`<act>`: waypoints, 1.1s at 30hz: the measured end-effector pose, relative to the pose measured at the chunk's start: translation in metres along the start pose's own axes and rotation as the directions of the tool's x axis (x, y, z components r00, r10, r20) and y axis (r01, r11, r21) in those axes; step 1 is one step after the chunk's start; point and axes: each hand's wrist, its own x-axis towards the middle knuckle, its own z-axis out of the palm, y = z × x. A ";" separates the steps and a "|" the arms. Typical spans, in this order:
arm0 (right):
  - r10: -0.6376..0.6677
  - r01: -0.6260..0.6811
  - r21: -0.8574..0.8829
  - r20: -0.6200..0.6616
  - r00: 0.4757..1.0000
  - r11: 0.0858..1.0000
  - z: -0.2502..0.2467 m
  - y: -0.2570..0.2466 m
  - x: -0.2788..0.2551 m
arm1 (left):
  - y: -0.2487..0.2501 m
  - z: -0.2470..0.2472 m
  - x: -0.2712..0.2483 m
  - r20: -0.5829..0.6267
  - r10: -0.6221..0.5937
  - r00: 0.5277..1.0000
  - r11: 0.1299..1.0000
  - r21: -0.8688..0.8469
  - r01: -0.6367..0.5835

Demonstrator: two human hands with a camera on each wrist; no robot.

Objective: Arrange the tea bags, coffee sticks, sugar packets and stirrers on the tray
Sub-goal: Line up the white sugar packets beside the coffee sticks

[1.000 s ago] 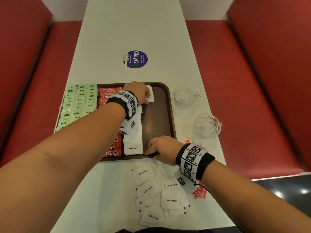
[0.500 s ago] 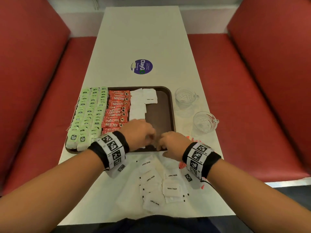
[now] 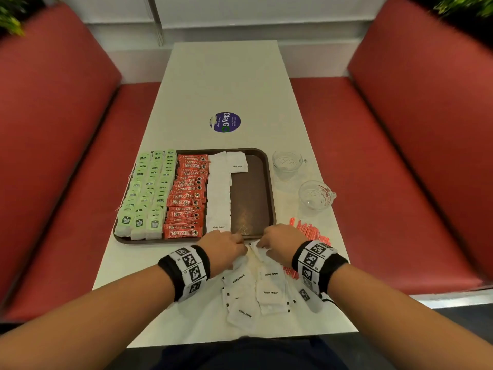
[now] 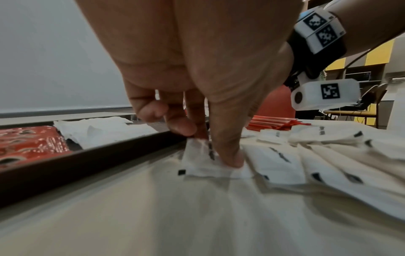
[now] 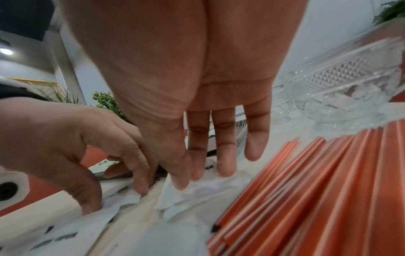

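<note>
Two hands work the loose white sugar packets (image 3: 269, 292) on the desk (image 3: 226, 84), just below the brown tray (image 3: 250, 198). Left hand (image 3: 224, 249) pinches one packet (image 4: 203, 162) w/ thumb & fingers; right hand (image 3: 280, 241) rests straight fingers on another (not gripping). Orange stirrers (image 3: 306, 231) lie beside it, off-tray.

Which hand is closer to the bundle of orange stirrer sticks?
Right. The right hand sits just beside the orange plastic stirrer sticks, fingers on the white paper sugar packets. The left hand is farther away, beyond the right hand, pinching a packet.
</note>
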 end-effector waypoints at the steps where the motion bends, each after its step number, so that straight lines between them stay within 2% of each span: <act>1: 0.008 -0.008 0.014 0.002 1.000 1.000 0.001 -0.001 -0.002 | 0.001 0.000 0.000 0.020 -0.022 1.000 1.000 -0.012 0.022; 5: 0.060 -0.061 0.136 0.009 0.998 0.989 0.002 -0.006 -0.009 | -0.001 -0.002 0.000 0.104 -0.104 0.989 0.987 -0.113 0.116; 9: 0.065 -0.070 0.184 0.033 0.997 0.980 0.001 -0.012 -0.010 | -0.005 -0.005 0.001 0.136 -0.117 0.984 0.978 -0.156 0.138; 14: 0.065 -0.070 0.166 0.031 0.997 0.984 -0.004 -0.020 -0.008 | -0.009 -0.011 -0.001 0.083 -0.126 0.988 0.965 -0.222 0.142; 19: 0.087 -0.095 0.220 0.048 0.995 0.971 -0.004 -0.024 -0.008 | -0.021 -0.016 -0.004 0.002 -0.165 0.986 0.942 -0.295 0.158; 21: 0.118 -0.126 0.192 0.052 0.992 0.973 -0.004 -0.024 -0.009 | -0.026 -0.018 -0.005 -0.016 -0.176 0.984 0.940 -0.301 0.163; 25: 0.226 -0.225 0.049 -0.017 0.974 0.973 -0.008 -0.020 -0.008 | -0.030 -0.014 -0.005 -0.038 -0.168 0.985 0.940 -0.306 0.149; 29: 0.253 -0.257 -0.142 -0.046 0.966 0.956 -0.014 -0.015 -0.008 | -0.031 -0.009 -0.003 -0.044 -0.159 0.986 0.937 -0.323 0.136; 33: 0.252 -0.251 -0.130 -0.006 0.968 0.959 -0.015 -0.015 -0.003 | -0.031 -0.008 0.000 -0.054 -0.153 0.987 0.941 -0.314 0.129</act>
